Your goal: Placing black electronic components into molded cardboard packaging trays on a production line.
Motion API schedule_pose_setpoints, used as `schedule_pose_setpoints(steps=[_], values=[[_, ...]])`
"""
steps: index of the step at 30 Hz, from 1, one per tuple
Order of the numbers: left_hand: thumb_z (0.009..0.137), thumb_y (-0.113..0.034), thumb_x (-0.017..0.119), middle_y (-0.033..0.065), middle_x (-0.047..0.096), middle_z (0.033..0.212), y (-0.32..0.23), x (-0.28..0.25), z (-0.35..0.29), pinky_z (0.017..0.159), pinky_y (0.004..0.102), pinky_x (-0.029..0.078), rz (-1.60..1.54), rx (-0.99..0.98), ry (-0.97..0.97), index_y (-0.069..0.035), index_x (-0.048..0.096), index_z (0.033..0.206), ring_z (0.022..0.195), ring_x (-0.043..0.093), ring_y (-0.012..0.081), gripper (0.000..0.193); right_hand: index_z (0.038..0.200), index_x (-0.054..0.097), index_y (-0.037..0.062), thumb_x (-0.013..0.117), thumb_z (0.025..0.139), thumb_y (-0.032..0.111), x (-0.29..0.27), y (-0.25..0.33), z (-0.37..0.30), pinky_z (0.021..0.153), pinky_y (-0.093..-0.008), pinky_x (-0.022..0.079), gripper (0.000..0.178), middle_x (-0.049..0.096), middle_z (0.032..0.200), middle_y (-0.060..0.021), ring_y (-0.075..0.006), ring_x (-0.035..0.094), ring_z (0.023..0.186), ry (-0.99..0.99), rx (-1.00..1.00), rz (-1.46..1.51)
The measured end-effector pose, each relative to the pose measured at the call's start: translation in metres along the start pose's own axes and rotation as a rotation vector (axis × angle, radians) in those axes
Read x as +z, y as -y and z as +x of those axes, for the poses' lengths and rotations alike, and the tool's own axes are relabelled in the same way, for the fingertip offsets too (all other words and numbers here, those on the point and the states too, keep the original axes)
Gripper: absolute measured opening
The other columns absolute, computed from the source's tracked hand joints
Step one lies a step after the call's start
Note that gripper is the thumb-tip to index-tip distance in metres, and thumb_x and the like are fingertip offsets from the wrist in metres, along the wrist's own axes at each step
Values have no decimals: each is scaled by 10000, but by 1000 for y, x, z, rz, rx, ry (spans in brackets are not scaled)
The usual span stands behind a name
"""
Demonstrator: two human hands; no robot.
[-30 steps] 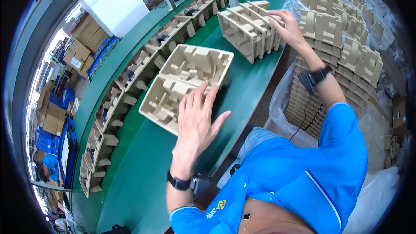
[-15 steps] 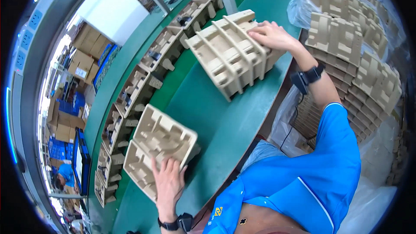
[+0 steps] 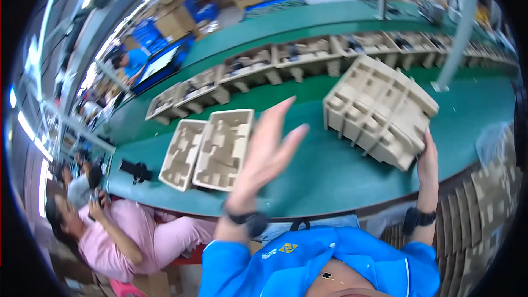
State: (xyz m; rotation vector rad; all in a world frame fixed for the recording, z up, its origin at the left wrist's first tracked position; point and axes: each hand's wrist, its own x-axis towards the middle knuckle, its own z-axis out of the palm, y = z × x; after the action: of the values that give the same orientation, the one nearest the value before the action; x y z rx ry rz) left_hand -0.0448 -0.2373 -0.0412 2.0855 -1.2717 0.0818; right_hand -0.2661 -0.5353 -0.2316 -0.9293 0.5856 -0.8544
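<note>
My left hand, blurred, is raised over the green table with fingers stretched and thumb apart; it holds nothing. Just left of it, two beige moulded-pulp trays lie side by side, their moulded hollows facing up. My right hand grips the lower right edge of a stack of pulp trays. That stack sits tilted on the right, several trays nested together with their ribs showing. The fingers of my right hand are partly hidden by the stack.
Along the far side runs a row of pulp trays holding dark parts. A metal post stands at the right. A black device lies at the table's left end, near a seated person in pink. More stacked trays stand lower right.
My view has turned left. My left hand has come off the trays and lifted to their right. My right hand has shifted from the stack's top to its lower right edge.
</note>
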Motion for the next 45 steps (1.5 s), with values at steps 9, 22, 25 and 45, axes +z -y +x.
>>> schedule_pose_setpoints(steps=[9, 22, 25, 45], values=[[949, -329, 548, 50, 661, 947, 27, 78, 49, 768, 298, 469, -623, -172, 403, -9, 634, 1074, 856, 585, 151, 355, 1294, 482, -24, 560, 946, 369, 18, 5, 31, 909, -309, 478, 531, 581, 1234, -130, -190, 589, 1099, 146, 119, 93], [906, -159, 598, 62, 653, 1109, 54, 37, -23, 883, 267, 467, -761, -326, 240, 27, 573, 1222, 980, 604, 126, 368, 1287, 489, -11, 555, 938, 362, 83, 21, -2, 896, -319, 486, 516, 584, 1211, -124, -186, 611, 1039, 304, -22, -125], [907, -147, 592, 58, 661, 1078, 71, 24, -37, 869, 265, 472, -792, -375, 230, 29, 583, 1202, 960, 611, 125, 344, 1279, 501, -1, 565, 935, 385, 98, 26, -13, 858, -291, 490, 521, 598, 1180, -107, -174, 621, 988, 53, 0, -323], [906, -115, 597, 159, 446, 1353, 80, 27, -11, 1059, 330, 317, -997, -511, 122, -54, 193, 1495, 1245, 433, 233, 717, 1389, 431, 7, 465, 980, 447, -62, 138, 35, 1038, -367, 361, 603, 507, 1353, -121, -201, 461, 1266, -139, -367, -662]])
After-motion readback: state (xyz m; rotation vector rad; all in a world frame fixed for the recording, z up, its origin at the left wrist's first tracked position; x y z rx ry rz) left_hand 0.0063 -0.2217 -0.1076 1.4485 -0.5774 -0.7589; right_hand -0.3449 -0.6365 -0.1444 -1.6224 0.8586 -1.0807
